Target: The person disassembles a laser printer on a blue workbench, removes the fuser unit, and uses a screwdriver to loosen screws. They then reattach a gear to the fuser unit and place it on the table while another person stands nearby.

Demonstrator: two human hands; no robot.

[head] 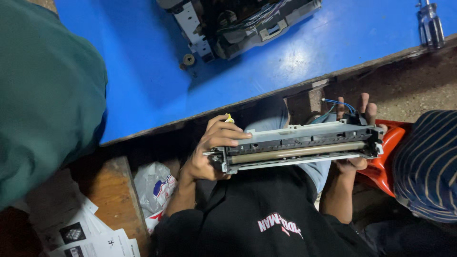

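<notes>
I hold a long grey printer roller unit (pixel 304 139) level over my lap, below the table edge. A tan roller (pixel 295 153) runs along its front, and blue wires (pixel 339 103) stick out at its far right end. My left hand (pixel 209 145) grips the left end, fingers curled over the top, with a small yellow bit (pixel 230 118) by the fingertips. My right hand (pixel 356 110) holds the right end, fingers up behind it and palm underneath.
On the blue table (pixel 143 76) lie a dismantled printer mechanism (pixel 238 24), a small gear (pixel 189 59) and a screwdriver (pixel 431 24). A person in green (pixel 43 95) is at left, one in stripes (pixel 426 162) at right by a red seat (pixel 388 162). A plastic bag (pixel 154 185) and papers (pixel 90 238) lie below.
</notes>
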